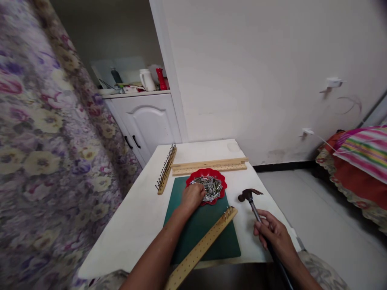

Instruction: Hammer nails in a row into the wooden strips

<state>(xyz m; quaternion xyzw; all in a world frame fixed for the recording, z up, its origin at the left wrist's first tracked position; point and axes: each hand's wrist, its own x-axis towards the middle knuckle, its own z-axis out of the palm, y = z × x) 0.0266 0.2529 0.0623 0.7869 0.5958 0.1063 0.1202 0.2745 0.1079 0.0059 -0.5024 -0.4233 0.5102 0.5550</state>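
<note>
My left hand (193, 196) reaches into a red scalloped dish (223, 182) heaped with nails (213, 187). Its fingers are bent down among the nails, and whatever they pinch is hidden. In my right hand (272, 230) is a claw hammer (254, 209), gripped by its handle with the head up, over the right side of the table. Between my arms a wooden strip (201, 246) with rows of holes lies slantwise across a green cutting mat (213, 227). A few nails (227, 212) stand in its far end.
Another wooden strip (166, 171), bristling with upright nails, lies at the table's left. Two more strips (210, 166) lie behind the dish. A white table (133, 225) carries everything. A floral curtain (60, 161) hangs at left, and a bed (359, 161) stands at right.
</note>
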